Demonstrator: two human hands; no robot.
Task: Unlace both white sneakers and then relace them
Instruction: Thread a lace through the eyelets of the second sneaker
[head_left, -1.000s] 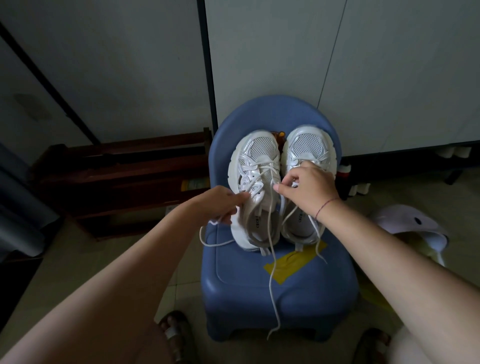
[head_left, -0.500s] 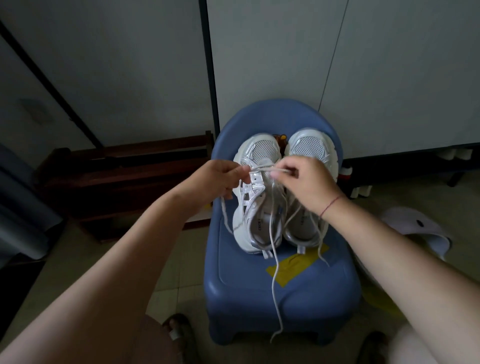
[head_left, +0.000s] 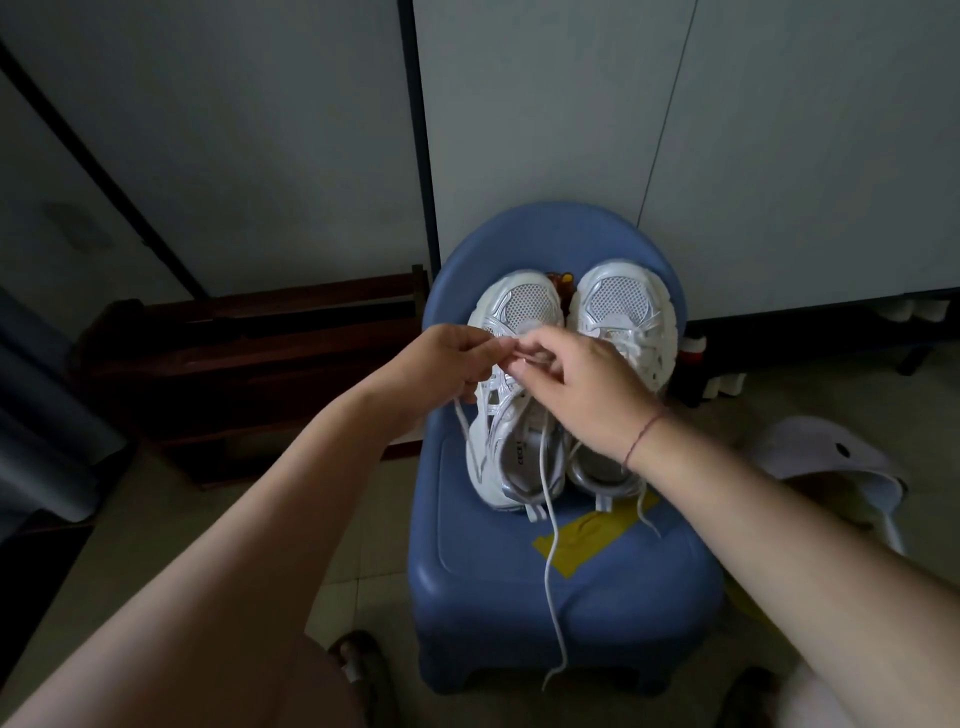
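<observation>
Bare forearms (head_left: 249, 530), thin red string bracelet (head_left: 644, 432) (at the wrist of the right hand (head_left: 582, 384)), perhaps a dark strapped sandal (head_left: 358, 670)

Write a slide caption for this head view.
Left hand and right hand pinch a lace over white sneakers on a blue chair.

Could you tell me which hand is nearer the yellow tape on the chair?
Right: the right hand is over the sneakers, straight beyond the yellow tape; the left hand is farther left.
</observation>
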